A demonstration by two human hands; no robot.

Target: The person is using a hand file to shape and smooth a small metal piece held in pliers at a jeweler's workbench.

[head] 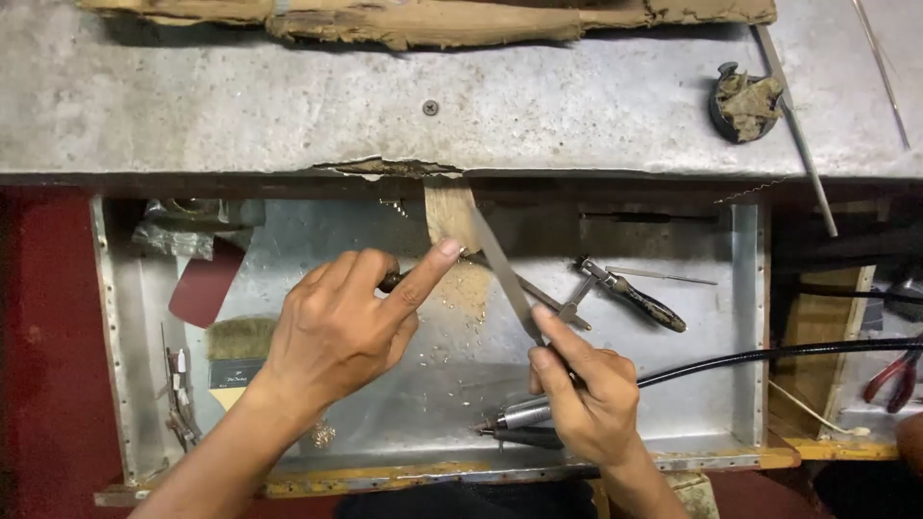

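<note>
Holding a thin, stiff metal file [505, 279] by its handle, right hand [591, 399] fingers pinching; left hand [341, 332] fingers pinching something small.

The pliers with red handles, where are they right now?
In the head view, the red-handled pliers lie at the far right edge, outside the metal tray, just below the black flexible cable.

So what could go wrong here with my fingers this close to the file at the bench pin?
1. The left hand has its index fingertip right beside the file at the wooden pin; a slip could scrape it.
2. The right hand holds the file low near its handle end, so the blade may wobble.
3. Filings litter the tray, and the black cable crosses by the right wrist and could snag.
</note>
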